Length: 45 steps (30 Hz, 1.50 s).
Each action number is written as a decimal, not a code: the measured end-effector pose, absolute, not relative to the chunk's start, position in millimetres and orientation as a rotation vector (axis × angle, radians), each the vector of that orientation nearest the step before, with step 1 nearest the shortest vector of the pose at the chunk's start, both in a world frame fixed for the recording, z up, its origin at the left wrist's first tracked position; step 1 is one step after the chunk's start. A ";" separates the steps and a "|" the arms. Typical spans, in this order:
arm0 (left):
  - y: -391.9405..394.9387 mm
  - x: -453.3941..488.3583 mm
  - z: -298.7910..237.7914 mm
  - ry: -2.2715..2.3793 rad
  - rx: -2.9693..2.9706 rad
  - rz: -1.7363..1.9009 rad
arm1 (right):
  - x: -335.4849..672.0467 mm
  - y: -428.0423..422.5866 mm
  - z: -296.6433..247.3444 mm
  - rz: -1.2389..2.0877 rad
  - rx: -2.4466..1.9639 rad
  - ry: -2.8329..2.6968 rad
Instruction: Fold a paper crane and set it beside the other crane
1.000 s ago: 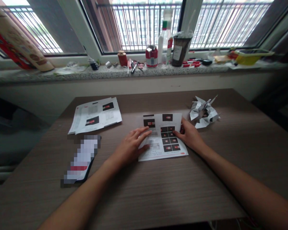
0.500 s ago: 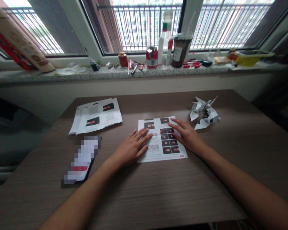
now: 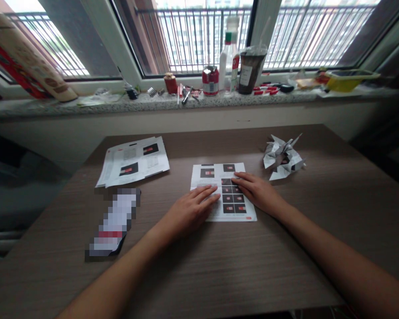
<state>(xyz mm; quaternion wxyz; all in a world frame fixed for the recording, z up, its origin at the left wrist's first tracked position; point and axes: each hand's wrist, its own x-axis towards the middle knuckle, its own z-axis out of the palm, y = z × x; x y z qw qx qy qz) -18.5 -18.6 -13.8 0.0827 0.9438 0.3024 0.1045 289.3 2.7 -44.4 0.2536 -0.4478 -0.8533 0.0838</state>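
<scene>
A printed sheet of paper (image 3: 216, 177) with small dark photos lies flat on the table, between my two hands. My left hand (image 3: 194, 206) rests over its lower left part, fingers stretched out and palm down. On the sheet's right side lies my right hand (image 3: 257, 190), its fingers extended over the edge and the photo grid. Neither hand grips the paper. Beyond my right hand sits a folded paper shape (image 3: 282, 157) with pointed flaps, made from similar printed paper.
A stack of printed sheets (image 3: 136, 161) lies at the table's back left. Nearer stands out a blurred phone (image 3: 115, 223) beside my left forearm. Along the windowsill (image 3: 146, 104) are a red can (image 3: 210, 80), a dark drink cup (image 3: 251, 71), bottles and a yellow basket (image 3: 347, 80).
My left hand has slid to the right across the sheet, its fingers now closer together. The paper has turned slightly. My right hand's fingers have drawn together and shifted slightly downward.
</scene>
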 end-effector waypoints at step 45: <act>-9.7 -32.3 -8.3 0.935 2.669 0.409 | 292.2 -14.8 -26.6 0.337 -0.934 -2.522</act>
